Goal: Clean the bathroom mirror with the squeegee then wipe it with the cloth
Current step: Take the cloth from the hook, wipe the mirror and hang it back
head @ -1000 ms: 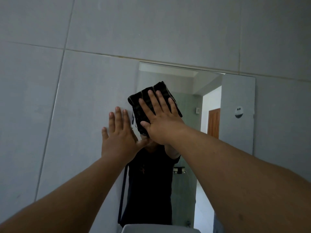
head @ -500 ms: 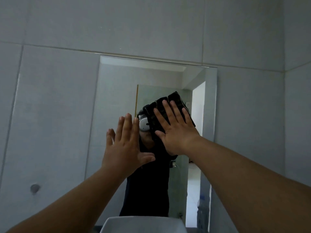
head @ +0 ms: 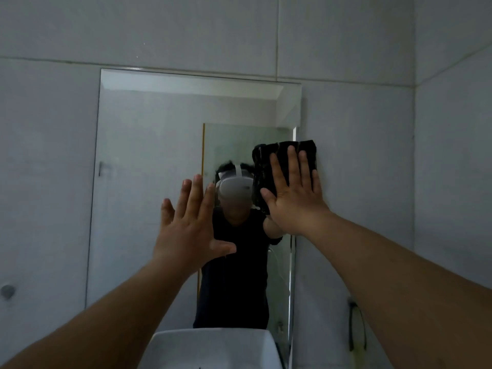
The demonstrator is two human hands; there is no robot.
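The rectangular bathroom mirror point(head: 149, 161) hangs on the grey tiled wall in front of me. My right hand point(head: 294, 193) presses a dark folded cloth point(head: 269, 161) flat against the mirror's right edge, fingers spread over it; the cloth overlaps onto the wall tile. My left hand point(head: 191, 225) is raised in front of the mirror's middle, palm forward, fingers apart, holding nothing. I cannot tell whether it touches the glass. No squeegee is in view.
A white sink point(head: 213, 347) sits directly below the mirror. A dark hook or loop point(head: 356, 326) hangs on the wall at lower right. A round fitting point(head: 7, 291) is on the left wall tile. The wall corner runs down the far right.
My right hand has slid the cloth rightward across the mirror, from its left part to its right edge. My left hand has come off the wall onto the mirror's middle.
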